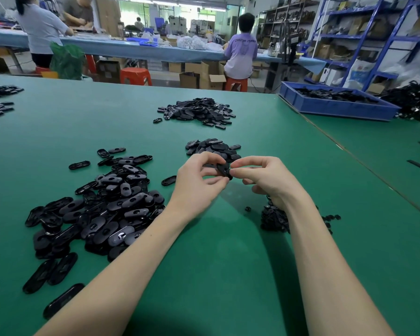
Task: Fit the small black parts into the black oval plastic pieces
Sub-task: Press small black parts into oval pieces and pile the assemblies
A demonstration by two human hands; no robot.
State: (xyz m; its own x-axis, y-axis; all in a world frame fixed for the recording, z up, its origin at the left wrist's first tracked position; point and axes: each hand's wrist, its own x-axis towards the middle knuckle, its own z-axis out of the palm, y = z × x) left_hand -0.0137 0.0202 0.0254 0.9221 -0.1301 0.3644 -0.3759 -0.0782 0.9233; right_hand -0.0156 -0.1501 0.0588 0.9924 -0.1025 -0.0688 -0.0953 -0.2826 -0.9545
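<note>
Two hands, left (199, 177) and right (264, 177), pinch one unlabelled black oval piece (224, 171) in their grip.

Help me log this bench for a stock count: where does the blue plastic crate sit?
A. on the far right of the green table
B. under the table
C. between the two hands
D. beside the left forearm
A: the blue plastic crate, holding dark parts, rests on the far right of the green table.

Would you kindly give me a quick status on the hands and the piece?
Left hand and right hand both pinching one black oval piece above the green table. Small part not discernible. Nothing in the way.
</note>
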